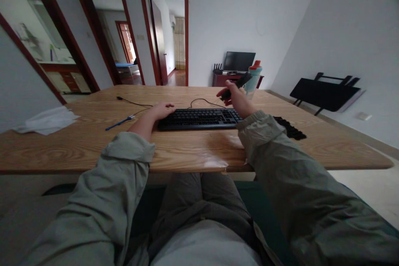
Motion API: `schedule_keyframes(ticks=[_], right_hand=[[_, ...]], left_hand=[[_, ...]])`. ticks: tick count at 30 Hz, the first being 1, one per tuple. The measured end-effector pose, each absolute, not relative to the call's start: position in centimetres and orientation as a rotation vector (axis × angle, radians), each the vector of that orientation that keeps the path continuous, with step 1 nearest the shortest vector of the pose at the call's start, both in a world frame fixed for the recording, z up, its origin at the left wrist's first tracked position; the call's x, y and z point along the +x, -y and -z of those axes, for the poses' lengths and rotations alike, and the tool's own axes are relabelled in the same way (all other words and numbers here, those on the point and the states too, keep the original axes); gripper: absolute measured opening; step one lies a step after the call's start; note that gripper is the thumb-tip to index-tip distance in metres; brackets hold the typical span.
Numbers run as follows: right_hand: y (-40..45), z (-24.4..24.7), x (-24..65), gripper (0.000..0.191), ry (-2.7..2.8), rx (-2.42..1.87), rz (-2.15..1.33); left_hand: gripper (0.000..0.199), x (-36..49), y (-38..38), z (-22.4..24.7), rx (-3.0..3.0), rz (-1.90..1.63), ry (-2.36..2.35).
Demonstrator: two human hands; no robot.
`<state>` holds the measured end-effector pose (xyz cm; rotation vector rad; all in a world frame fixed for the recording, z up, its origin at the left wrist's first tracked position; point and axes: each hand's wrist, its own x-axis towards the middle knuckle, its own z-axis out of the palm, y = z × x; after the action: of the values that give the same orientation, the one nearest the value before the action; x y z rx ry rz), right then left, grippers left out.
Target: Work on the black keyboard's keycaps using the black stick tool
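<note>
A black computer keyboard (199, 119) lies flat on the wooden table in front of me. My left hand (162, 110) rests at its back left corner, fingers stretched out and touching it. Raised above the keyboard's right end, my right hand (234, 94) is wrapped round a dark elongated object (242, 81), tilted with its upper end to the right; its exact kind is unclear. A thin black cable (137, 103) runs behind the keyboard, its plug on the left. Partly hidden by my right sleeve, small black pieces resembling keycaps (291, 129) lie in rows.
A bottle (253, 79) with a red cap stands beyond my right hand. A thin blue stick (119, 123) with a pale end lies left of my left forearm. Crumpled white sheet material (51, 120) is at the far left of the table (187, 149), whose front edge is near my lap.
</note>
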<state>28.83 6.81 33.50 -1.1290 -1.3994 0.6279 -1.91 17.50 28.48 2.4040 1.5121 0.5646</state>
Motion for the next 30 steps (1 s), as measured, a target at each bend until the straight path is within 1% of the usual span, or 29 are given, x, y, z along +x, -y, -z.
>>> schedule_keyframes(ticks=[3, 5, 7, 11, 16, 18, 21, 23, 25, 30], right_hand=[[-9.4, -30.8, 25.7, 0.064, 1.485, -1.210, -0.603], [-10.1, -29.4, 24.6, 0.062, 1.524, -1.230, -0.618], [-10.2, -28.7, 24.3, 0.056, 1.555, -1.233, -0.629], [-9.8, -28.1, 24.5, 0.047, 1.593, -1.231, -0.612], [-10.4, -27.0, 25.0, 0.053, 1.648, -1.276, -0.526], [-10.8, -26.7, 25.0, 0.051, 1.674, -1.242, -0.520], [-10.9, -26.6, 25.0, 0.045, 1.687, -1.184, -0.541], [-10.7, -26.7, 24.9, 0.046, 1.689, -1.189, -0.546], [-10.4, -26.8, 24.8, 0.048, 1.693, -1.208, -0.550], [-10.2, -26.6, 24.9, 0.049, 1.707, -1.219, -0.611]], left_hand=[[0.041, -2.3, -18.1, -27.6, 2.515, -0.512, -1.472], [0.041, -2.0, -18.1, -27.4, 2.552, -0.519, -1.507], [0.042, -1.3, -17.5, -27.7, 2.548, -0.548, -1.573], [0.045, 1.0, -15.3, -28.6, 2.634, -0.648, -1.568], [0.040, 4.5, -12.8, -29.1, 2.789, -0.728, -1.353], [0.038, 5.3, -12.6, -29.0, 2.816, -0.706, -1.287], [0.027, 5.6, -13.0, -28.6, 2.836, -0.695, -1.212], [0.019, 5.3, -13.7, -28.3, 2.840, -0.697, -1.136], [0.016, 4.9, -14.2, -28.0, 2.837, -0.699, -1.072], [0.022, 4.7, -14.5, -27.5, 2.795, -0.773, -1.148]])
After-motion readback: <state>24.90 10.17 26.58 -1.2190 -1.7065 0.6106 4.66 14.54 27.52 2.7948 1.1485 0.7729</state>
